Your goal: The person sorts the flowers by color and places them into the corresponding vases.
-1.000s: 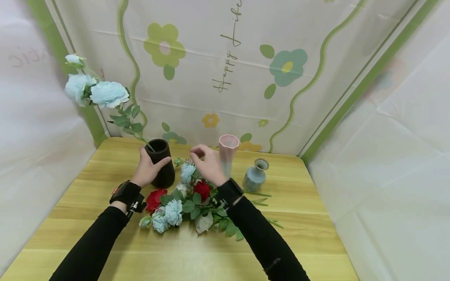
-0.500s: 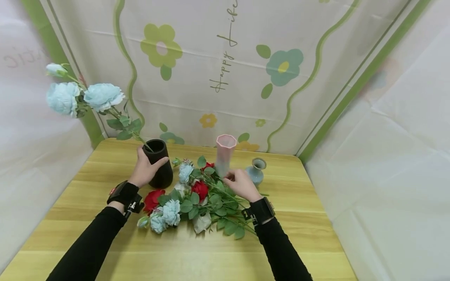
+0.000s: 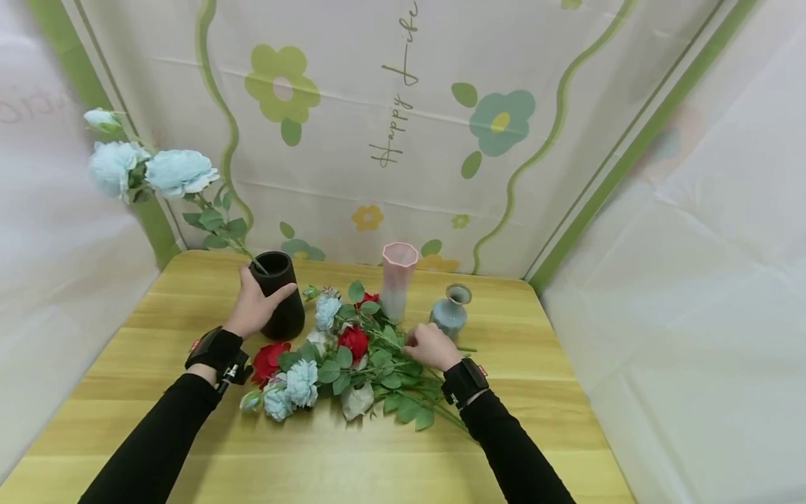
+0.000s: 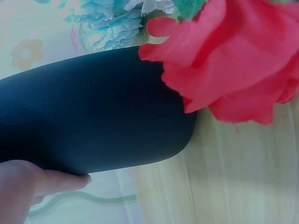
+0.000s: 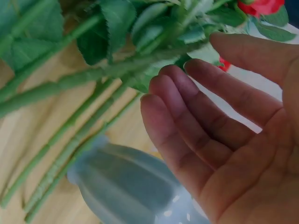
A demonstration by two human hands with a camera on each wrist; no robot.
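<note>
My left hand [image 3: 255, 304] grips a black vase [image 3: 283, 308], which tilts slightly on the table; its thumb lies across the front. A stem with pale blue peonies [image 3: 179, 172] leans out of the vase to the left. My right hand [image 3: 431, 345] is over the pile of artificial flowers [image 3: 378, 364]. In the right wrist view, its thumb and forefinger tips lie either side of a green stem [image 5: 93, 74], with a gap visible between them. A red rose [image 4: 224, 60] covers part of the vase in the left wrist view.
Behind the pile stands a pink-and-white vase [image 3: 397, 283]. A small grey-blue vase [image 3: 450, 311] stands right of it, close to my right hand. The wooden table [image 3: 302, 469] meets printed fabric walls [image 3: 428, 175] at the back and sides.
My right hand has moved right and down from beside the black vase to the stems of the pile. My left hand stays on the vase; the peonies above it have swayed left and lower.
</note>
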